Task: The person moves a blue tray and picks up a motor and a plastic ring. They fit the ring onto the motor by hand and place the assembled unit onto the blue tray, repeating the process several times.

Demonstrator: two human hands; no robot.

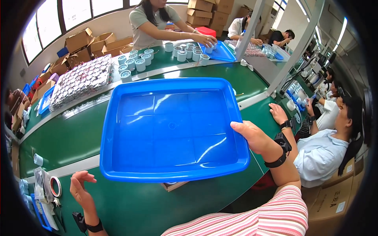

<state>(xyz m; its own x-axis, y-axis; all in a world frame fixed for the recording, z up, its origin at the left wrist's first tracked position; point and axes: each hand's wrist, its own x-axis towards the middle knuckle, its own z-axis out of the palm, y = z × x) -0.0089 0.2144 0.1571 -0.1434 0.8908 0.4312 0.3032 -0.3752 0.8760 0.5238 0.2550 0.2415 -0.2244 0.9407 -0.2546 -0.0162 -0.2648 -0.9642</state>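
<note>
A shallow blue plastic tray (169, 129), with nothing in it, is held up above the green bench in front of me. My right hand (254, 137) grips its right rim, thumb over the edge and the other fingers hidden behind. My left hand (82, 190) hovers off the tray's lower left corner, fingers slightly curled and apart, holding nothing. Below the tray's near edge peeks the corner of a brown-edged object (175, 186), mostly hidden.
At lower left lie a tape roll (55, 186), plastic bags (40, 183) and a light-blue cup (38, 159). Beyond the belt stand a foam-like slab of parts (80, 82) and several light-blue cups (140, 65). Co-workers sit across and at right; a metal post (252, 29) rises behind.
</note>
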